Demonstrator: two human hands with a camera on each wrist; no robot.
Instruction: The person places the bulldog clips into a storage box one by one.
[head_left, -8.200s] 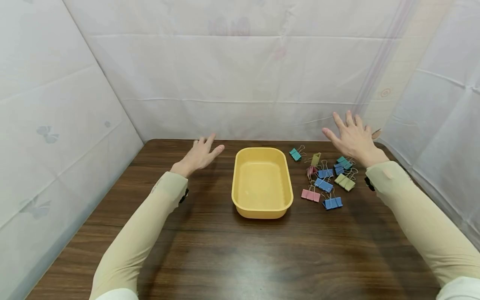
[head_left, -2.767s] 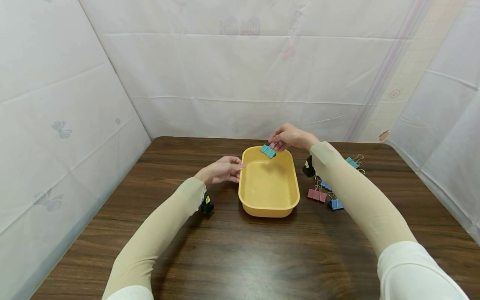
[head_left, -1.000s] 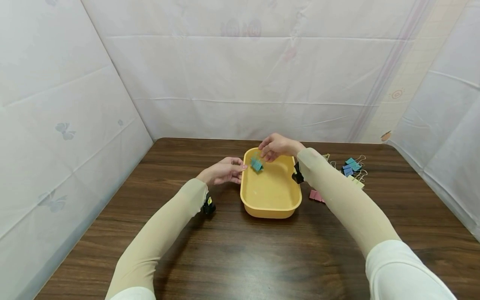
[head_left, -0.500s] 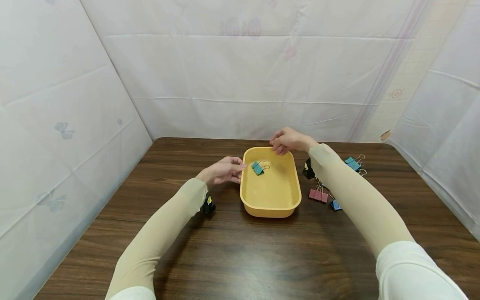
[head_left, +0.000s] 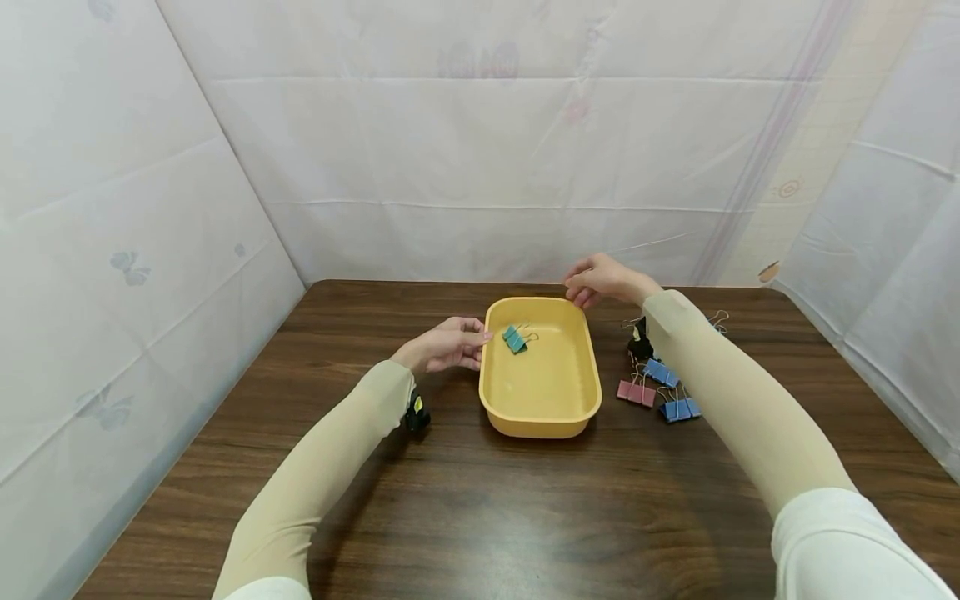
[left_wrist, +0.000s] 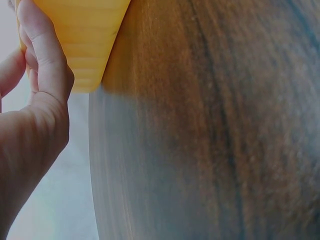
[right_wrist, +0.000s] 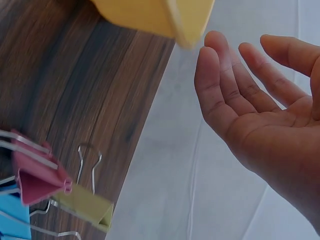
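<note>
A yellow tray [head_left: 542, 428] sits mid-table with one teal binder clip [head_left: 514, 338] lying in its far left part. My left hand [head_left: 459, 342] holds the tray's left rim, fingers against the outer wall [left_wrist: 87, 45]. My right hand [head_left: 592, 287] hovers over the tray's far right corner. In the right wrist view its palm [right_wrist: 260, 115] holds nothing and the fingers are relaxed. To the right of the tray lie loose binder clips, among them a pink one [head_left: 636, 392] and blue ones [head_left: 678, 408].
The brown wooden table [head_left: 480, 500] is walled by white sheeting behind and on both sides. More of the clip pile lies under my right forearm. Below my right hand, the right wrist view shows a pink clip [right_wrist: 40, 176] and a green clip [right_wrist: 84, 205].
My right hand let the teal clip go into the tray, then lifted and drew back toward the right. My left hand has stayed at the tray's rim.
</note>
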